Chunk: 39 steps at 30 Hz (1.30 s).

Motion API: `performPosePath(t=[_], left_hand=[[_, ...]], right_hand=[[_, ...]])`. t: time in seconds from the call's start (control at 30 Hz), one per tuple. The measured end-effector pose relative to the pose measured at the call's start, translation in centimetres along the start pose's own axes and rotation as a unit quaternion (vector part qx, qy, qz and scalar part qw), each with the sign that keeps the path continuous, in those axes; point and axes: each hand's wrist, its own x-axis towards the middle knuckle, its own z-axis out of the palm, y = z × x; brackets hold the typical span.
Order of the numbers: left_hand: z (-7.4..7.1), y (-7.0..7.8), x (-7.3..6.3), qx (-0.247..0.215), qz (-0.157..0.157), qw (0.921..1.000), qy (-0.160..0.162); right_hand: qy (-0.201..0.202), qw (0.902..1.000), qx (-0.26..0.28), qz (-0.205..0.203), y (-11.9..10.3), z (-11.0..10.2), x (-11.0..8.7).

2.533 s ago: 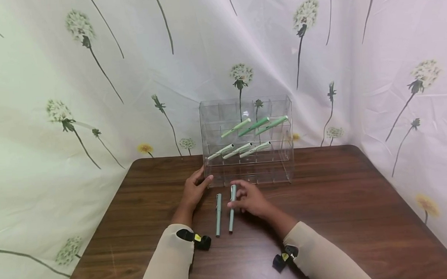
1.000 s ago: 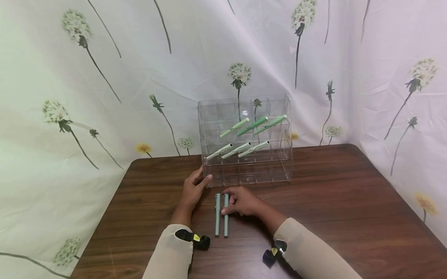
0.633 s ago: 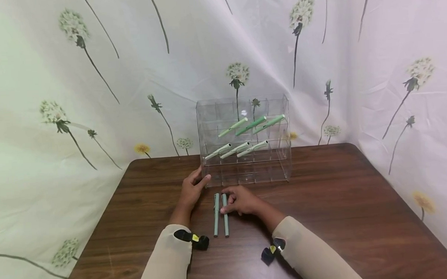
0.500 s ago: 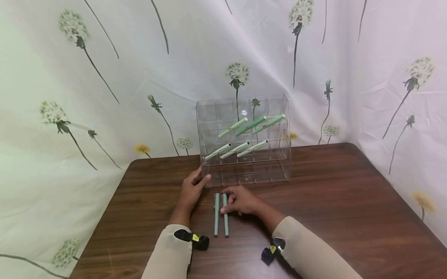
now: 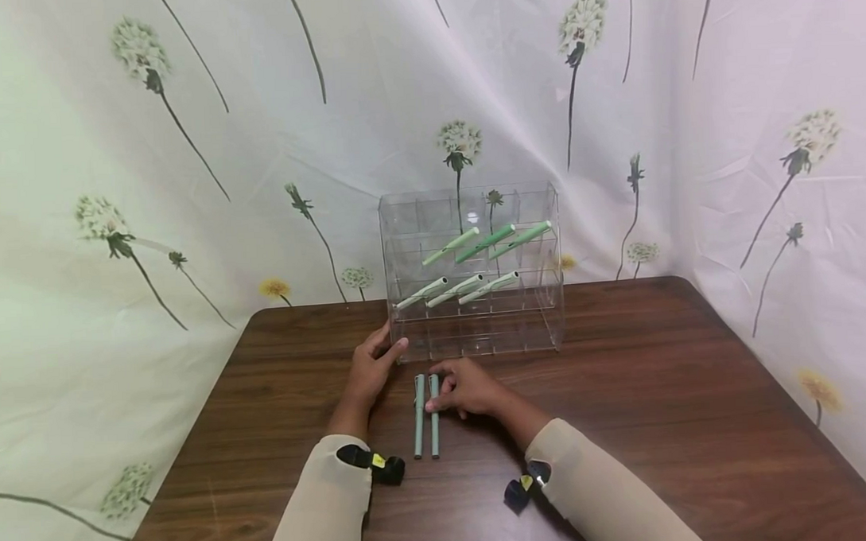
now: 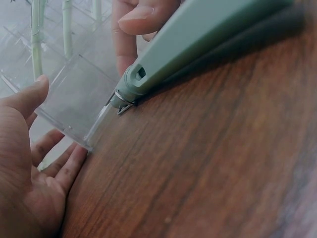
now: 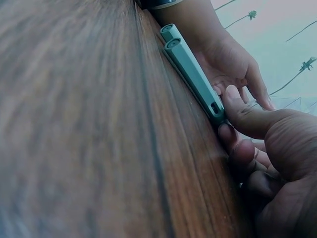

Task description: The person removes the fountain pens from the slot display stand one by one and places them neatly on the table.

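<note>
Two grey-green capped pens lie side by side on the table, nearly parallel, in front of a clear acrylic pen rack (image 5: 542,310). My right hand (image 5: 471,387) pinches the right pen (image 5: 435,434) near its clip end with thumb and index finger. The left pen (image 5: 419,426) lies untouched, a narrow gap away. My left hand (image 5: 369,375) holds the rack's lower left corner, thumb (image 6: 34,96) at the front edge and fingers (image 6: 69,166) along the side. In the right wrist view, the nearer pen (image 7: 190,69) partly hides the other, and my right thumb (image 7: 242,111) rests against it.
In the rack, three light green pens (image 5: 489,286) lean in the middle tier and three brighter green pens (image 5: 485,243) in the tier above. Behind the brown wooden table (image 5: 659,390) hangs a white flower-print cloth (image 5: 371,145). Each wrist wears a black camera (image 5: 516,494).
My right hand has brought the right pen leftward and nearer to me, beside the left pen; lately it has shifted only slightly. My left hand stays on the rack.
</note>
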Motion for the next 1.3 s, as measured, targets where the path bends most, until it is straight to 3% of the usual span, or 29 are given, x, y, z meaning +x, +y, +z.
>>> performPosePath(t=[0.57, 0.77, 1.3], left_hand=[[-0.2, 0.0, -0.1, 0.003, 0.000, 1.0000, 0.005], [-0.2, -0.1, 0.0, 0.002, -0.002, 1.0000, 0.001], [0.0, -0.1, 0.1, 0.014, 0.000, 0.9999, -0.006]], right_hand=[[-0.009, 0.9989, 0.045, -0.008, 0.6, -0.3, 0.0], [-0.004, 0.9967, 0.081, -0.002, 0.0, -0.8, -0.7], [-0.003, 0.9971, 0.073, 0.019, -0.9, -3.6, -3.1]])
